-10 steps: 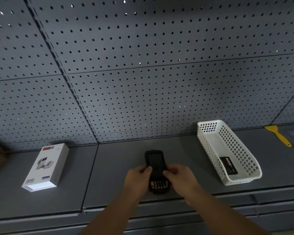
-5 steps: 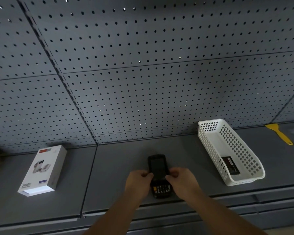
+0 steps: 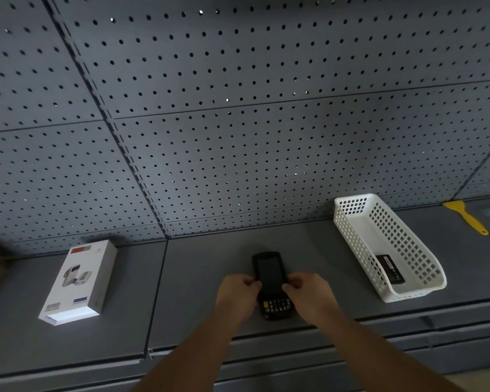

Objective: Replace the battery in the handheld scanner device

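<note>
while the scanner (image 3: 269, 274) lies face up on the shelf (image 3: 198, 267), your l hand (image 3: 238, 297) & r hand (image 3: 309, 292) pinch its sides; battery (image 3: 390, 269) sits in basket (image 3: 351, 222) at right.

dim grey pegboard wall (image 3: 238, 108) rises behind a grey metal shelf (image 3: 204, 267).

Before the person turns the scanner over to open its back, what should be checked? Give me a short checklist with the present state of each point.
1. Both hands on scanner: left hand and right hand hold its sides. Ok.
2. Scanner faces up, keypad toward the person. Ok.
3. Spare battery ready: a dark flat pack, likely it, lies in the basket. Ok.
4. Free shelf beside the scanner for the cover. Ok.
5. Scanner switched off: screen dark, but not certain. Cannot tell.
6. Back latch state: hidden underneath. Cannot tell.
</note>
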Tool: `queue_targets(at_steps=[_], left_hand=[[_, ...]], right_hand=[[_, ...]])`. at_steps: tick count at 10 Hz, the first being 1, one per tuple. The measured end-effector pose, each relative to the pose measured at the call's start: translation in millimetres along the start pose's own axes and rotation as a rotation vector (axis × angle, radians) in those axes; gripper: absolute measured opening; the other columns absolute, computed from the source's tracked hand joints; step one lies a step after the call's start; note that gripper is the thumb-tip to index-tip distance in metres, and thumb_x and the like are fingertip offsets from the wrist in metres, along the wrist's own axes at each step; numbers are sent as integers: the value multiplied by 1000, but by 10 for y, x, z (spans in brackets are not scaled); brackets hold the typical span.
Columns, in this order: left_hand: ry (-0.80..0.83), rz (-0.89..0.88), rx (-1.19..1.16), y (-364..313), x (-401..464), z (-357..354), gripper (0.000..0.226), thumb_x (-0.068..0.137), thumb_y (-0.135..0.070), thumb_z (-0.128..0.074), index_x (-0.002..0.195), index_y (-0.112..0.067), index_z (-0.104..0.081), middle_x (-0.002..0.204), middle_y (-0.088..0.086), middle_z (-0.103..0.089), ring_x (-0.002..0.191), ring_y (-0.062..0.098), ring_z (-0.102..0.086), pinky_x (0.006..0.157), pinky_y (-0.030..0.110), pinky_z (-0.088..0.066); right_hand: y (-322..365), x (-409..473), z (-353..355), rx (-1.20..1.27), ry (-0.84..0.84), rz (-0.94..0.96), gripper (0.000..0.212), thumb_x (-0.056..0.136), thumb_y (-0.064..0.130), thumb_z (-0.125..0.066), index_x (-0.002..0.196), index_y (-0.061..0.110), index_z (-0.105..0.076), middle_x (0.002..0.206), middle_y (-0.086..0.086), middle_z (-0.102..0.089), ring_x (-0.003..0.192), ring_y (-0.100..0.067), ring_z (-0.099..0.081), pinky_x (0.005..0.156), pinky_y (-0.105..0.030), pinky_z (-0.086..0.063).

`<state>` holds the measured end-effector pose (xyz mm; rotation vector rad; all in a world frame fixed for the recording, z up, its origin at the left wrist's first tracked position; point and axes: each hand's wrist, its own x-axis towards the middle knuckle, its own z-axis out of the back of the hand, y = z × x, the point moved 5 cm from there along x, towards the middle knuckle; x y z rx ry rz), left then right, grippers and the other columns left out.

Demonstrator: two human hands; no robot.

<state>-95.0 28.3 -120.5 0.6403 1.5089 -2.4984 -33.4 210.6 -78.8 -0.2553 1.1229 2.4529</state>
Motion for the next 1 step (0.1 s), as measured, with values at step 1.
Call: queue_targets(at_steps=[1], left_hand=[[-35, -33, -49, -40, -61, 78, 44, 91, -16, -70, 55, -43, -75, 85, 12, -80, 82, 31, -78, 82, 53, -65]], right_hand=[[59, -72, 52, 15, -38, -11, 36, 101, 27, -63, 134, 13, -69, 129, -4, -75, 115, -21, -69, 84, -21, -47]])
